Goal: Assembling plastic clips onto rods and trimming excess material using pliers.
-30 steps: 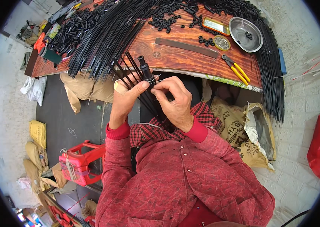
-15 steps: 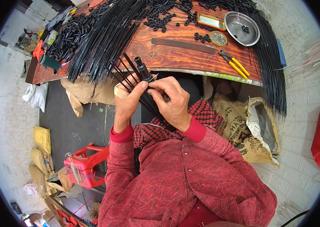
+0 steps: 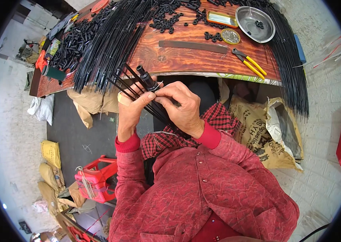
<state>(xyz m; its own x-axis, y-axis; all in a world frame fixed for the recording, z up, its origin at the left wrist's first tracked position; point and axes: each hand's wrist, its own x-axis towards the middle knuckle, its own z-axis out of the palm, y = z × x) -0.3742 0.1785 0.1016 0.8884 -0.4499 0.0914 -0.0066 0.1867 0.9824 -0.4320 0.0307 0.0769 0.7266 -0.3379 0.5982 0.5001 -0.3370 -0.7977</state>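
Note:
My left hand [image 3: 132, 113], with a pale yellow patch near its thumb, is closed around several thin black rods [image 3: 159, 115] and a black stepped plastic tube [image 3: 146, 77]. The rods fan out past its fingers at the upper left and run down toward my lap. At the tube's lower collar, my right hand [image 3: 183, 108] has thumb and forefinger pressed together. A thin pale strand, perhaps wire, pokes out beside those fingertips. What exactly the right fingers pinch is too small to make out.
On the wooden table [image 3: 194, 64] lie long black rods [image 3: 110, 44], small black plastic parts [image 3: 71, 50], a metal strip [image 3: 192, 46], yellow-handled pliers [image 3: 249, 63], a round tin [image 3: 230, 36] and a steel bowl [image 3: 255, 24]. A red stool [image 3: 98, 177] and an open sack [image 3: 265, 131] flank me.
The whole view has shifted slightly. Both hands have stayed together at the tube's collar, and the tube leans a little more to the left.

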